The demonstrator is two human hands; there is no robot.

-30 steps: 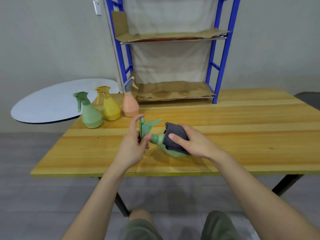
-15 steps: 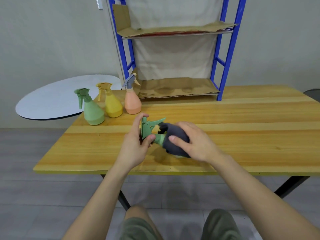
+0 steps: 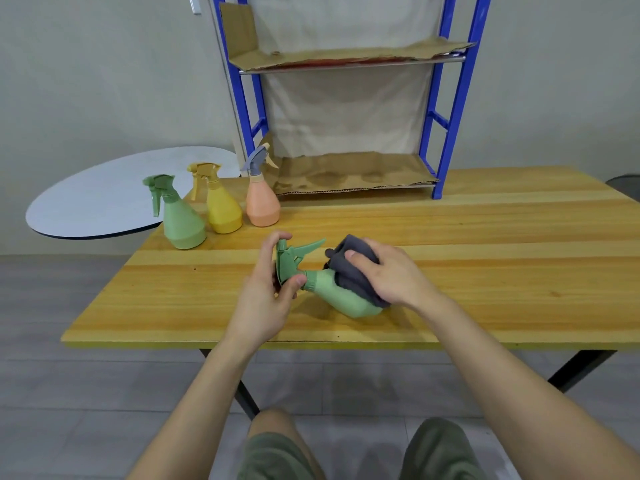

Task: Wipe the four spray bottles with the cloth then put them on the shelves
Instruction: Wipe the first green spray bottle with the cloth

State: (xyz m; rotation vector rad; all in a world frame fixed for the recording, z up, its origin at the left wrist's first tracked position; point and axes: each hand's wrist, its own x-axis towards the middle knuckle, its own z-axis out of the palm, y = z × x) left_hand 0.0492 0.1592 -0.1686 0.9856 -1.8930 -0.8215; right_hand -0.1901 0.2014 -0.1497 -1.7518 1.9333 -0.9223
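Since the earlier frames the grey cloth (image 3: 349, 268) has slid from the neck end of the green spray bottle (image 3: 329, 292) toward its base, so that the neck and shoulder now lie bare while the far flank stays covered. The bottle lies on its side, low over the near middle of the wooden table (image 3: 485, 237), trigger head to the left and base to the right; whether the base rests on the wood cannot be told. The left hand (image 3: 263, 299) pinches the trigger head between thumb and curled fingers and steadies it. The right hand (image 3: 391, 275) curls over the bunched cloth and presses it against the bottle's body. The shift suggests that one wiping stroke along the body is nearly complete; the near flank and the head appear not yet covered, so the wiping of this first bottle is judged unfinished. Toward the table's far left corner stand three more bottles, upright and close together: a pale green bottle (image 3: 181, 220), a yellow bottle (image 3: 221, 209) and an orange bottle (image 3: 262, 206) with a grey head. None is yet on the blue shelf unit (image 3: 450, 116) behind, whose lower shelf (image 3: 346, 174) and upper shelf (image 3: 346, 57) carry cardboard liners. A round white tabletop (image 3: 104, 195) lies beyond the left edge.
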